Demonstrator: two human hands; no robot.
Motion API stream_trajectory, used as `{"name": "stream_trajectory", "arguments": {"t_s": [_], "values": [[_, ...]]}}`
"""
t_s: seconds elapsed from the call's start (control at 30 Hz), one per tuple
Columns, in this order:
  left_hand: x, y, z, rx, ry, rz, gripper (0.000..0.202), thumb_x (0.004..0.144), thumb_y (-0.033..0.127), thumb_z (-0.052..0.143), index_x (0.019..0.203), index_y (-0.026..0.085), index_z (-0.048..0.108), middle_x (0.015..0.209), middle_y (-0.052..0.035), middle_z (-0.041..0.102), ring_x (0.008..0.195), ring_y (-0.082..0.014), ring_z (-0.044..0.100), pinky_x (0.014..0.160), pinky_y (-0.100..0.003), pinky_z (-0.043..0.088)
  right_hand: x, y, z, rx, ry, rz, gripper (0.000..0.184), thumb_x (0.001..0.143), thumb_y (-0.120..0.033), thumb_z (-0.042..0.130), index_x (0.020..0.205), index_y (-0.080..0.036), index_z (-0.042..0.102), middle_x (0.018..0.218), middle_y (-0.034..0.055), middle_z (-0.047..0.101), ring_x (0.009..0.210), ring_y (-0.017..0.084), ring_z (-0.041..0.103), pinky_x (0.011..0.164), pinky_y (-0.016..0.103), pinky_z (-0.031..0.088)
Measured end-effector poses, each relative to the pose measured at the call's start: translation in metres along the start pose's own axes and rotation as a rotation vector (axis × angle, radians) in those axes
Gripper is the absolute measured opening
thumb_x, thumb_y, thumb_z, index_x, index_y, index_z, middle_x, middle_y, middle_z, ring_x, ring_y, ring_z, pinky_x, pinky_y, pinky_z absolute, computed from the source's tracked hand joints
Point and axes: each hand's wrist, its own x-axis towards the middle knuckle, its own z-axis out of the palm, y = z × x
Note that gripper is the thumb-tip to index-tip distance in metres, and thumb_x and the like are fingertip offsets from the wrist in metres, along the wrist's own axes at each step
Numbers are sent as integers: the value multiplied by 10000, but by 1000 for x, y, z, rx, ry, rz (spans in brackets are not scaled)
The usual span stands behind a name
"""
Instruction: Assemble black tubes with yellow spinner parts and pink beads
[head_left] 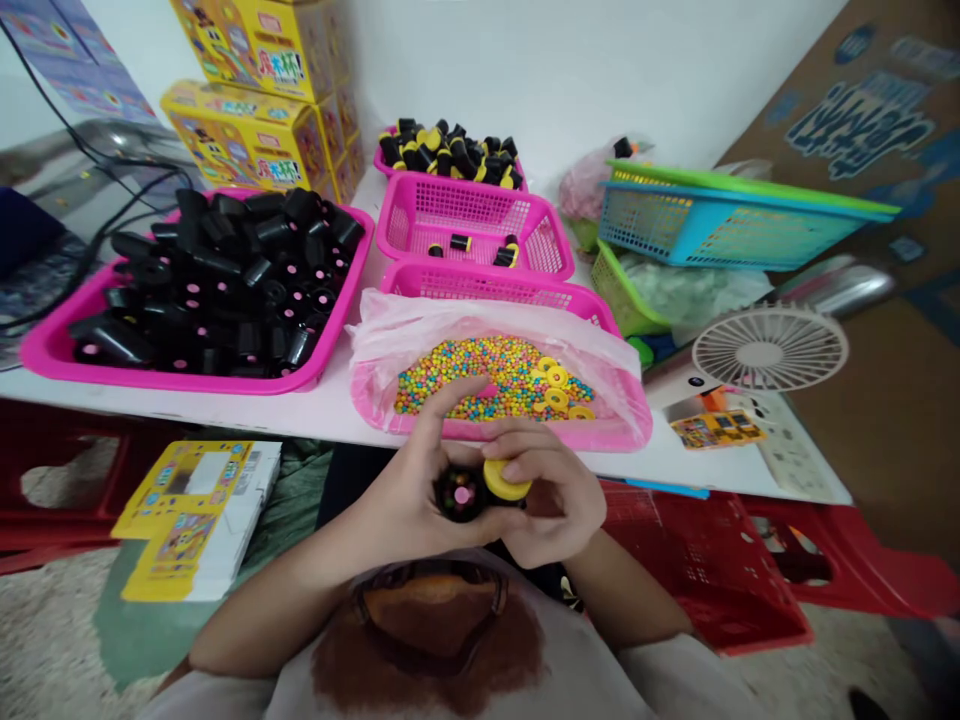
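My left hand grips a short black tube with coloured beads and a pink centre showing in its open end. My right hand pinches a yellow cap right beside the tube's rim. Both hands are held close to my body, just below the table's front edge. Directly ahead sits a pink basket lined with clear plastic, filled with small multicoloured beads and a few yellow caps.
A large pink tray of black tubes stands at left. Pink baskets behind hold finished black-and-yellow pieces. Yellow boxes are stacked at the back. Blue and green baskets, a white fan, and red stools lie at right.
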Motion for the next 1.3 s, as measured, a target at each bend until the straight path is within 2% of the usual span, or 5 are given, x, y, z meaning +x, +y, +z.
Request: {"name": "stream_trajectory", "arguments": {"t_s": [0.6, 0.73, 1.03, 1.17, 1.3], "values": [[0, 9, -15, 127, 95, -42, 1095, 834, 397, 877, 1673, 271, 184, 859, -15, 784, 814, -252, 794, 776, -364, 642, 37, 8, -14, -213, -286, -90, 478, 897, -149, 631, 1362, -259, 600, 1168, 84, 761, 1102, 234, 748, 926, 400, 658], [4, 13, -20, 188, 163, -55, 1020, 843, 407, 862, 1651, 240, 262, 1089, -89, 814, 1045, -271, 791, 996, -421, 595, 95, 59, -51, -407, -223, 169, 490, 823, -174, 730, 1291, -273, 624, 1232, 66, 740, 1034, 238, 731, 879, 405, 636], [2, 9, -9, 330, 18, -70, 431, 898, 383, 793, 1274, 228, 651, 752, 38, 685, 735, -163, 687, 744, -296, 515, 173, 186, -100, -887, -417, 628, 650, 777, -61, 781, 1409, -123, 647, 1390, 198, 692, 1230, 301, 696, 1117, 461, 505], [1, 10, -11, 326, 28, -90, 540, 898, 395, 804, 1359, 239, 567, 757, 45, 657, 699, -151, 635, 712, -288, 487, 169, 164, -102, -873, -357, 586, 637, 885, -131, 736, 1503, -125, 581, 1514, 205, 612, 1390, 314, 611, 1143, 463, 504], [-2, 9, -13, 241, 40, -99, 696, 918, 357, 791, 1464, 261, 370, 777, 59, 607, 676, -123, 587, 675, -260, 474, 152, 101, -108, -635, -613, 502, 264, 1011, -252, 606, 1194, -175, 779, 1009, 74, 820, 868, 189, 759, 833, 336, 600]]}}
